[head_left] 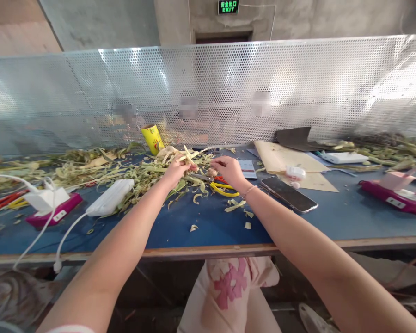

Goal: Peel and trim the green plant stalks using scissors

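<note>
Both my arms reach forward over a blue table (208,226). My left hand (178,167) is closed round a bunch of pale dried leaf strips (184,156) at the edge of a big heap of husks (125,173). My right hand (229,169) is just to the right of it, fingers curled and pinching at a small piece near the strips; what it pinches is too small to name. Scissors with yellow and red handles (222,186) lie on the table below my hands.
A yellow roll (152,138) stands behind the heap. A phone (289,194), cardboard (291,164) and a small white tape dispenser (294,174) lie to the right. White power banks (110,198) on cables and pink devices (53,215) (395,196) sit at both sides. A perforated metal screen (208,92) backs the table.
</note>
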Demonstrator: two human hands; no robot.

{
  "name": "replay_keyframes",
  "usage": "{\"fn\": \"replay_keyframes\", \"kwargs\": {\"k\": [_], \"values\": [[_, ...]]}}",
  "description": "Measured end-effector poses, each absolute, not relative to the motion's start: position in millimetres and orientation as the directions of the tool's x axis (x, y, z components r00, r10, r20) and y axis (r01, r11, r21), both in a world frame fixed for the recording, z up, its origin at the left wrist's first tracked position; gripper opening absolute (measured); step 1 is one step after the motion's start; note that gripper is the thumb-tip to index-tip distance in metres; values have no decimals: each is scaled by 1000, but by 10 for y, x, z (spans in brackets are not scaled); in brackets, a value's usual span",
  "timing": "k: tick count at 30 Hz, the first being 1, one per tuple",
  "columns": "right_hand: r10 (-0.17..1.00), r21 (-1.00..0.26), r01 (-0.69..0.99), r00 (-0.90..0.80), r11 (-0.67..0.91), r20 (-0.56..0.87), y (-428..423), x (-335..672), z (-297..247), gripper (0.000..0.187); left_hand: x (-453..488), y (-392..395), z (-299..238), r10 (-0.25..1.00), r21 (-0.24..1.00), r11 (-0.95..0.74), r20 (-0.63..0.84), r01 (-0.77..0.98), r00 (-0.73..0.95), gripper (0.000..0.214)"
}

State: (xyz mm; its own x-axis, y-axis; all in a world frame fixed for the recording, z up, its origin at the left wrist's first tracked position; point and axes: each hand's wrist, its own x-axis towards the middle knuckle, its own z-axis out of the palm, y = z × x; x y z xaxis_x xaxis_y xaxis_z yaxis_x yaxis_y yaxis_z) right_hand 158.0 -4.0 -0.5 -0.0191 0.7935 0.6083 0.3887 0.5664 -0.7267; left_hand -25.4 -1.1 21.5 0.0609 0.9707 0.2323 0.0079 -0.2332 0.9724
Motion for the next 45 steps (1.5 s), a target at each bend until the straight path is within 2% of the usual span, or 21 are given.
{"fn": "replay_keyframes", "kwargs": {"k": [4, 7, 10, 15, 21, 26, 31, 41, 45], "values": [[863, -846, 191, -8, 497, 505, -70, 1552, 26, 15, -133, -116, 142, 967, 975, -140, 172, -171, 189, 18], [879, -877, 59, -3, 476, 477, -98, 1528, 50, 17, -99, -161, 134, 960, 969, -83, 141, -232, 243, 15], [882, -882, 3, 3, 472, 472, -116, 1509, 64, 18, -90, -170, 145, 954, 961, -39, 117, -272, 277, 10], [869, -869, 0, 20, 495, 495, -117, 1499, 71, 13, -90, -165, 143, 946, 955, -23, 117, -296, 304, 14], [857, -859, -36, 95, 511, 506, -157, 1478, 100, 11, -35, -195, 106, 940, 939, -41, 151, -341, 305, 9], [857, -856, -59, 75, 514, 510, -192, 1422, 88, 12, 48, -249, 99, 930, 928, -20, 154, -371, 334, 8], [843, -843, -46, 88, 536, 531, -161, 1404, 39, 12, 90, -277, 106, 922, 911, -6, 165, -413, 350, 18], [808, -810, 67, 56, 583, 586, -295, 1371, 111, 9, 124, -323, 106, 934, 883, -48, 205, -467, 293, 16], [793, -799, 73, 94, 597, 601, -316, 1365, 121, 9, 122, -346, 133, 933, 889, -53, 206, -455, 296, 13]]}}
